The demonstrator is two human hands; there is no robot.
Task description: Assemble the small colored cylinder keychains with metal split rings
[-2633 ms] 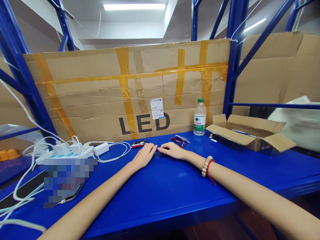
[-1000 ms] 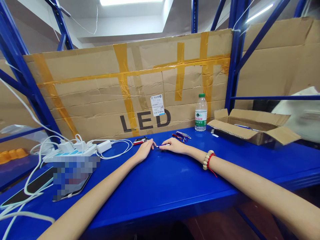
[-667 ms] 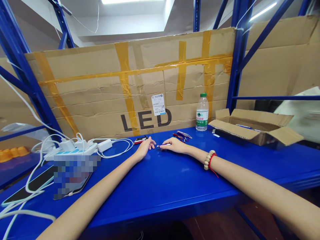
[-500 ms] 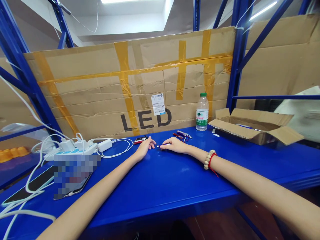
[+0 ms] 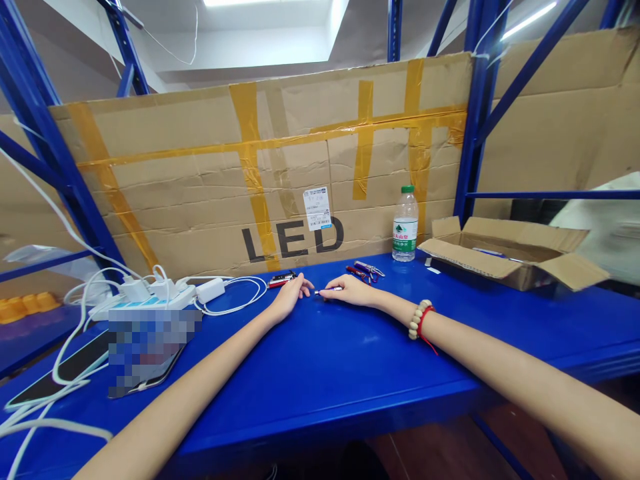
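Observation:
My left hand (image 5: 290, 297) rests on the blue tabletop (image 5: 300, 367), its fingers loosely bent and apart with nothing in them. Just beyond it lies a small red and black object (image 5: 281, 280), partly covered by the hand. Between the thumb and fingers of my right hand (image 5: 347, 291) is a slim purple pen-like piece (image 5: 336, 289) with a light-coloured tip, held low over the table and pointing left. My fingers hide part of it. Behind that hand lie a purple and silver piece with a clip (image 5: 370, 269) and a red one (image 5: 359, 274).
A water bottle (image 5: 405, 227) stands at the back beside an open cardboard box (image 5: 500, 253) with a pen-like item inside. On the left are a power strip (image 5: 150, 303), white cables, a phone (image 5: 65, 367) and a blurred packet (image 5: 150, 347). A large cardboard sheet (image 5: 200, 200) closes the back.
Both hands stay almost in place. The slim piece in my right hand has hardly shifted; the whole view has drifted very slightly.

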